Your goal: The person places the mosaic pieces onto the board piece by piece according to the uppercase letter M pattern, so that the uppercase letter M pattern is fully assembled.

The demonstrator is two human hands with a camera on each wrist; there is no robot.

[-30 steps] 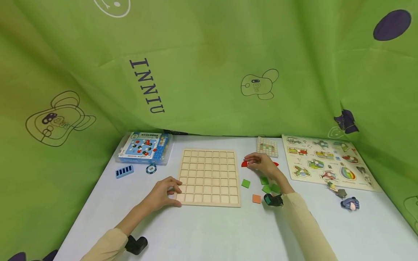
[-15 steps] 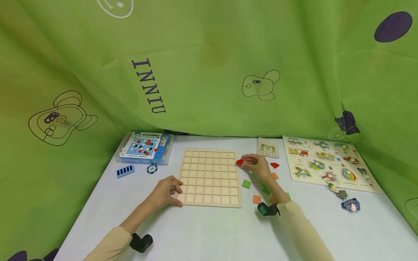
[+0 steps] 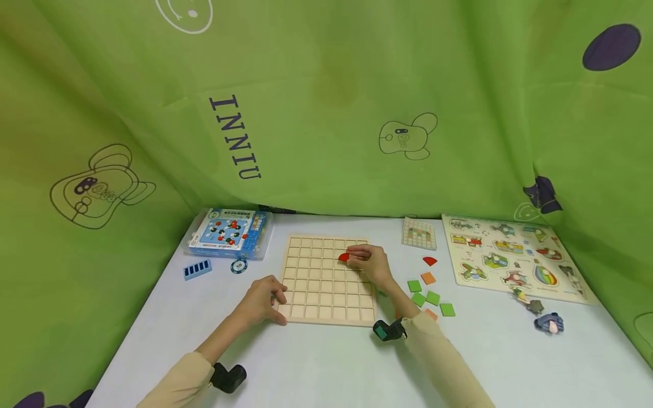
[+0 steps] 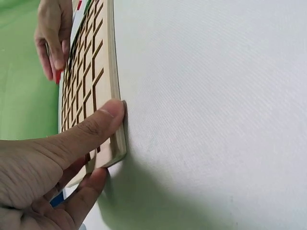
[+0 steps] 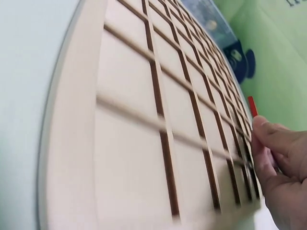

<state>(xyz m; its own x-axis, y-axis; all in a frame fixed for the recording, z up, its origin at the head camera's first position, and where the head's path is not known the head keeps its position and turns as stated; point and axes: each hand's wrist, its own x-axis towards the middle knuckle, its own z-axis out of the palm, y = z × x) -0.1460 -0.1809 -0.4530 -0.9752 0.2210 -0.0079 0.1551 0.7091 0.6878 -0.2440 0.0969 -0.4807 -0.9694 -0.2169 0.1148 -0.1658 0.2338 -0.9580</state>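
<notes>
A square wooden grid board [image 3: 326, 283] lies on the white table, its shallow cells bare. At its front left corner my left hand [image 3: 260, 300] grips the frame; in the left wrist view the thumb [image 4: 103, 120] presses the front edge and the fingers bend against the side. Between thumb and fingertips, my right hand [image 3: 374, 267] pinches a red quarter-circle tile [image 3: 344, 257] over the upper right part of the board. The right wrist view shows this red tile [image 5: 253, 106] edge-on, above the grid. A second red quarter-circle tile [image 3: 430, 261] lies right of the board.
Green tiles [image 3: 447, 309] and orange tiles [image 3: 428, 278] lie loose to the right. Behind them are a pattern card [image 3: 419, 233] and a picture puzzle board [image 3: 487, 272]. A blue box [image 3: 227, 233], a poker chip [image 3: 238, 266] and a blue slotted block [image 3: 197, 270] sit left.
My right hand has picked up the red quarter-circle tile from the table and carried it left over the board. My left hand keeps its grip on the board's corner.
</notes>
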